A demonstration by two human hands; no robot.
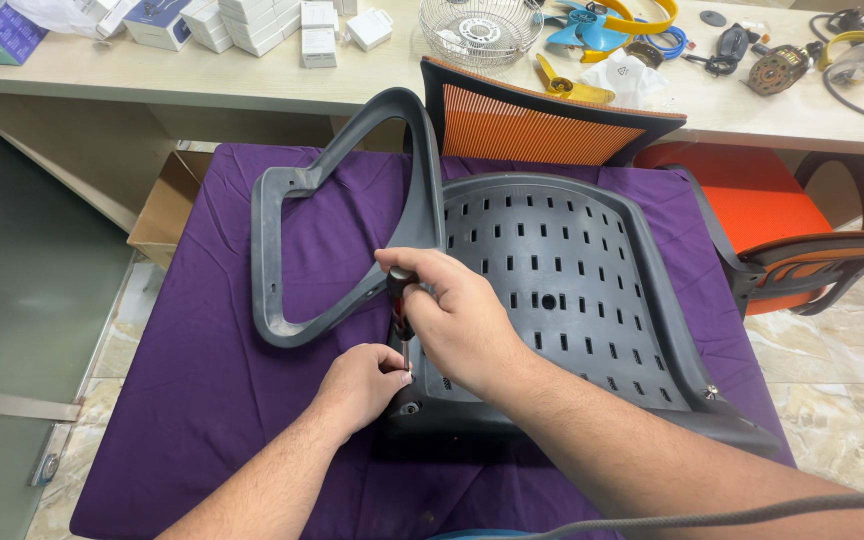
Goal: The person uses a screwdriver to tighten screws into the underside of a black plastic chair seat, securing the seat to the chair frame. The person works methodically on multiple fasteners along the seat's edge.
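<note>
On purple cloth (202,400), upturned seat shell (562,290) — armrest (352,200) in place. Right hand (462,320) clenches screwdriver (399,310); left hand (362,385) pinches its tip. Near-corner screw apparently unfinished — far edge unchecked.

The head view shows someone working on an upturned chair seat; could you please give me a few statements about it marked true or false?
1. The right hand grips a screwdriver. True.
2. The seat lies on a green cloth. False: the cloth is purple.
3. The left hand is at the screwdriver's tip, near the seat's front corner. True.
4. The armrest lies loose, apart from the seat. False: it stands against the seat's left edge.
5. An orange mesh backrest shows behind the seat. True.
6. The wire fan guard rests on the cloth. False: it sits on the desk behind.
</note>
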